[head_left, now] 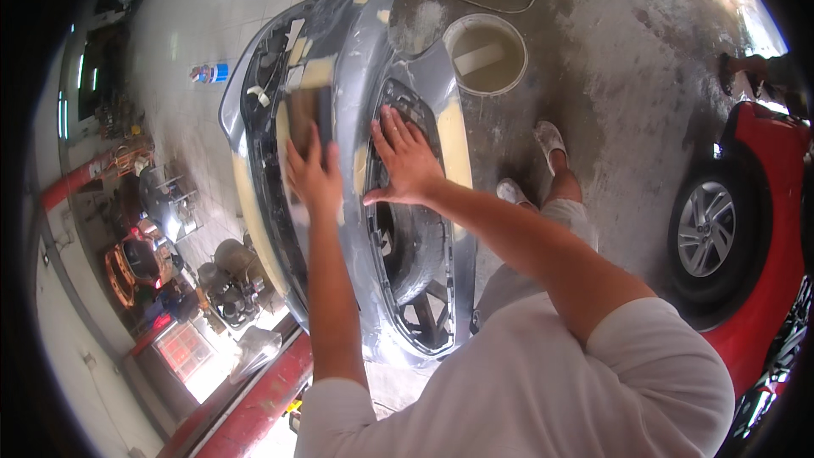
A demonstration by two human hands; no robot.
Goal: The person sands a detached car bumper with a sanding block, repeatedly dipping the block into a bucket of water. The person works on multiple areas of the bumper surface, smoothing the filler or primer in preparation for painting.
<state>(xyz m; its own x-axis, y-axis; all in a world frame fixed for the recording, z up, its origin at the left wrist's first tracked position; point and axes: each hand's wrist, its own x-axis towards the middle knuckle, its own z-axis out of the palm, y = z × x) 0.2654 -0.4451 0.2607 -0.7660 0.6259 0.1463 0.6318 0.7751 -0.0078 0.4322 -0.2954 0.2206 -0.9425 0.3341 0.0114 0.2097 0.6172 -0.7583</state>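
A car bumper [349, 76], grey with cream filler patches, lies lengthwise in front of me. My left hand [315, 176] is on its upper face, fingers against the near end of a brown, dark-edged sanding block [307, 119]. Motion blurs the block, and the hand covers its near end. To the right, my right hand [407, 161] rests with spread fingers across the bumper's long grille opening, holding nothing. Through that opening a tyre [420, 246] shows beneath the bumper.
A white bucket [485, 55] of cloudy water, with a pale piece in it, stands beyond the bumper on wet concrete. A blue can [212, 74] lies at left. Dark machine parts [229, 284] sit lower left. A red car's wheel [708, 229] is at right. A person's feet [551, 144] stand nearby.
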